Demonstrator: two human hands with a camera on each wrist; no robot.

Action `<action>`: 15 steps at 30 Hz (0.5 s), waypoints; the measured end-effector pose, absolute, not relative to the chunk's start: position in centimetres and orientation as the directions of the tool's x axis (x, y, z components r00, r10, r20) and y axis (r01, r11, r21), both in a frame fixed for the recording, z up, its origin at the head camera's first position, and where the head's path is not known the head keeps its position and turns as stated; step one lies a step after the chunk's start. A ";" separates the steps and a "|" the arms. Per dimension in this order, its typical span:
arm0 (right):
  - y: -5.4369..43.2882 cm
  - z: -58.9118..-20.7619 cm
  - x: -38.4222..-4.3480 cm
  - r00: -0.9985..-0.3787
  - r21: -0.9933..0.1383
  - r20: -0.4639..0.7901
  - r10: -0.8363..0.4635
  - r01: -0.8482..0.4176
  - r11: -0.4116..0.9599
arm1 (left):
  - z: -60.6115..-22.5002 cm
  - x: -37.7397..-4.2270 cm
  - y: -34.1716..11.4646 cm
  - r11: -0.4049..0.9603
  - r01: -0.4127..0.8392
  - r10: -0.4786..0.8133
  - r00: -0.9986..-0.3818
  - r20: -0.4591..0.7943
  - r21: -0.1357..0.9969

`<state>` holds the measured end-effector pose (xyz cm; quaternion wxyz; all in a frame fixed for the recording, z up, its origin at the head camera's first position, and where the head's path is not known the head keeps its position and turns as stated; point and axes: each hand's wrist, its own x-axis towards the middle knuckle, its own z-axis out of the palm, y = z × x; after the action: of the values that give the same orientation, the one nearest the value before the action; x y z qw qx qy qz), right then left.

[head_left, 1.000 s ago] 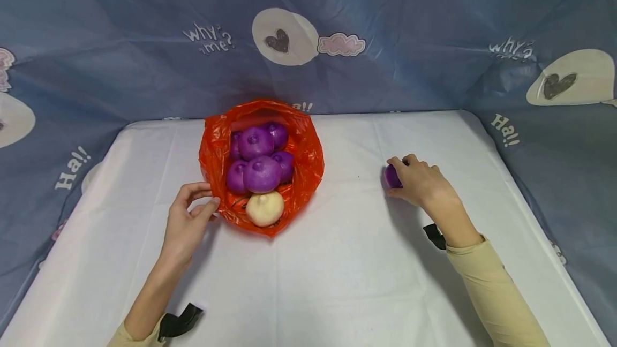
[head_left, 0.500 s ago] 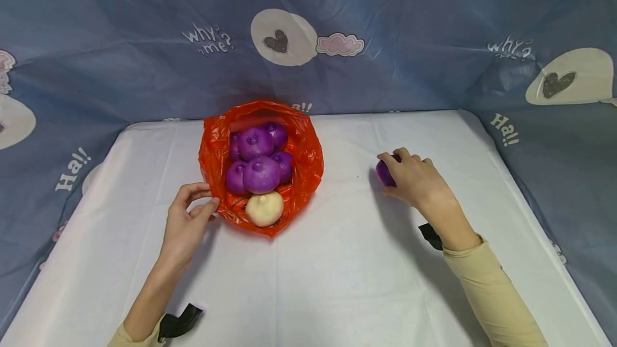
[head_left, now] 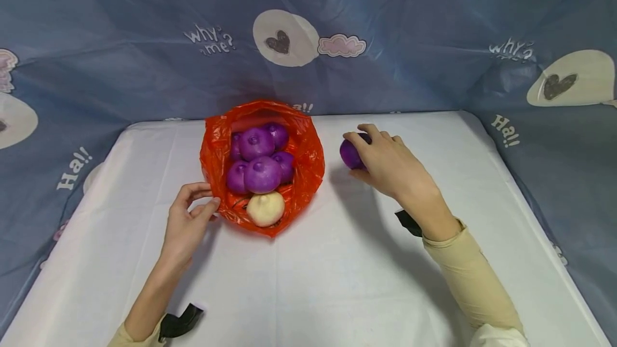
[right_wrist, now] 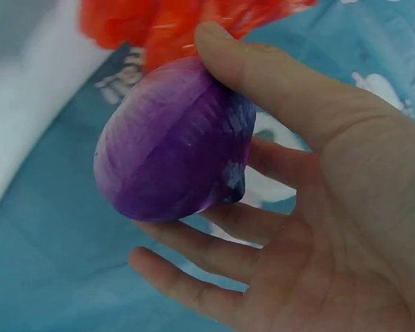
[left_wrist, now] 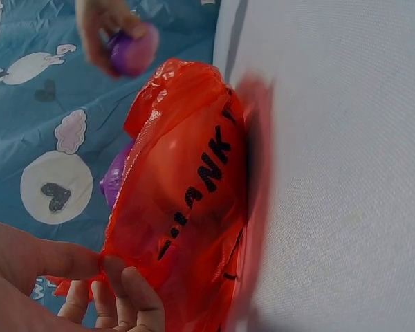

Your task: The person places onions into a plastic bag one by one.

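My left hand (head_left: 185,224) pinches the left rim of a red plastic bag (head_left: 309,167), its thumb and fingers closed on the thin film in the left wrist view. The bag stands with its mouth spread. Inside lie several purple onions (head_left: 262,174), and a pale cream onion-shaped bulb (head_left: 265,209) sits at the near side. To the right of the bag my right hand (head_left: 392,170) holds another purple onion (head_left: 350,154) above the table. Up close, the right wrist view has this onion (right_wrist: 169,149) between thumb and fingers, its pointed tip toward the palm.
A white cloth (head_left: 308,288) covers the table. Behind and at both sides hangs a blue printed sheet (head_left: 385,25), meeting the table's back edge just past the bag. Black straps (head_left: 180,323) show at the wrists.
My right hand has lifted the purple onion and carried it left and toward the back, closer to the bag. The left hand keeps its grip on the rim, and the bag has stayed in place.
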<state>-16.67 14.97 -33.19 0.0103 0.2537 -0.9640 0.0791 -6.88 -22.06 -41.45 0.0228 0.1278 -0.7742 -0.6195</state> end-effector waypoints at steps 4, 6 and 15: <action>12.5 -31.7 -17.4 -0.835 -0.137 0.116 -0.537 -0.549 0.824 | -41.5 -6.9 -22.1 0.188 -0.179 -0.230 -0.964 -0.134 0.966; 11.1 -31.2 -18.0 -0.816 -0.124 0.138 -0.561 -0.576 0.808 | -41.5 -6.9 -22.1 0.197 -0.182 -0.232 -0.963 -0.135 0.963; 4.3 -32.3 -22.3 -0.741 -0.086 0.087 -0.666 -0.672 0.736 | -41.6 -7.0 -22.2 0.210 -0.181 -0.236 -0.963 -0.130 0.961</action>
<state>-22.32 4.29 -32.35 0.0250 0.3591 -0.9313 0.0559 -6.95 -22.17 -41.63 0.0224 0.1342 -0.7776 -0.6139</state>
